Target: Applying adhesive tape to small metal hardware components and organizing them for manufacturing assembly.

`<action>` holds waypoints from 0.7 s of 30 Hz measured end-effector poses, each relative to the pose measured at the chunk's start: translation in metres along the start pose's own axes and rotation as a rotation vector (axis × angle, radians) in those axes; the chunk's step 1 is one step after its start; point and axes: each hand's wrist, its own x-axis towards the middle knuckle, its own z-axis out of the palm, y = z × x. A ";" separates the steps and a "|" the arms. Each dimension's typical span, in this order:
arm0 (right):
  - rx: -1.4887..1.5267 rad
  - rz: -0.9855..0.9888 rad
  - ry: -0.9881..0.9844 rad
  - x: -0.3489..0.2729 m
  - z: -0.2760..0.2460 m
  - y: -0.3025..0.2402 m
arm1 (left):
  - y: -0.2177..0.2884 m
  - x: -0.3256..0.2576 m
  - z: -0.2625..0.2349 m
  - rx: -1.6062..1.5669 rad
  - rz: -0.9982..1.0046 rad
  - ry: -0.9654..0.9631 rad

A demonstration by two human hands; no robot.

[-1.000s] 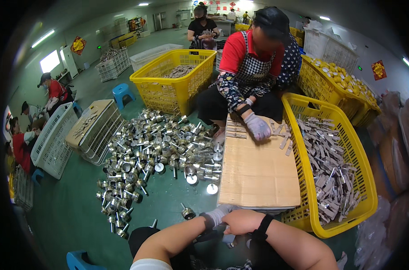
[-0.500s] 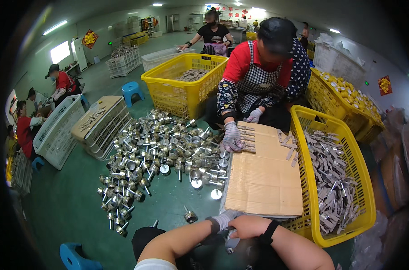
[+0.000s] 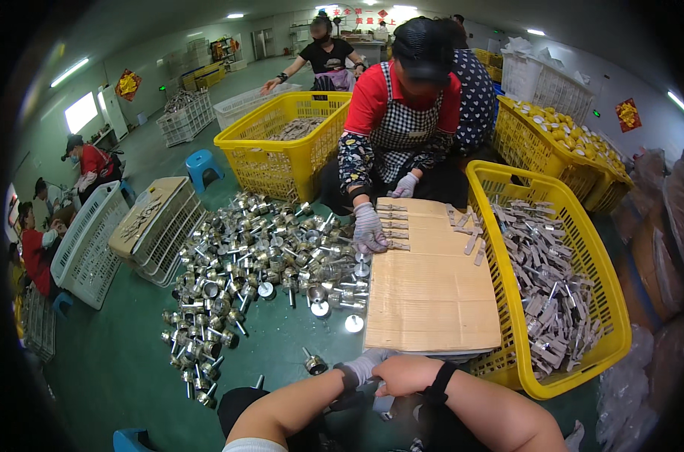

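Observation:
My left hand [image 3: 367, 364], in a pale glove, meets my bare right hand [image 3: 402, 375] just below the near edge of a cardboard sheet [image 3: 432, 309]. The right hand's fingers look curled. A small grey object [image 3: 383, 404] shows beneath them, its kind unclear. The left hand's fingers are mostly hidden. Across the cardboard, a person's gloved hand [image 3: 368, 230] rests by a row of flat metal pieces [image 3: 393, 226]; more loose pieces [image 3: 468, 230] lie to the right. One round metal cup with a stem [image 3: 314, 363] lies on the floor left of my left hand.
A large pile of stemmed metal cups [image 3: 244, 256] covers the floor to the left. At right stands a yellow basket [image 3: 617, 361] of flat metal pieces; another yellow basket [image 3: 255, 158] stands behind the pile. Blue stools [image 3: 200, 167], white crates [image 3: 82, 256] and other people are farther off.
The whole view has shifted slightly. My two hands stay together, while the grey object beneath them shows less clearly. The person opposite keeps a gloved hand by the row of pieces.

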 end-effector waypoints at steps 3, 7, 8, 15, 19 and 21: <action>-0.049 -0.074 0.074 0.008 0.012 0.015 | -0.010 0.002 0.002 -0.089 0.059 0.005; -0.006 0.008 0.001 0.009 0.010 0.014 | -0.016 0.005 0.003 -0.133 0.084 0.013; -0.004 0.014 -0.001 0.010 0.011 0.014 | -0.020 0.006 0.002 -0.134 0.084 0.014; -0.044 -0.004 0.009 0.012 0.011 0.013 | -0.022 0.006 0.002 -0.326 -0.009 -0.059; -0.009 0.028 0.000 0.010 0.012 0.014 | -0.018 0.010 0.005 -0.241 0.030 -0.008; -0.026 -0.001 0.016 0.008 0.009 0.010 | -0.018 0.006 0.003 -0.285 0.029 -0.021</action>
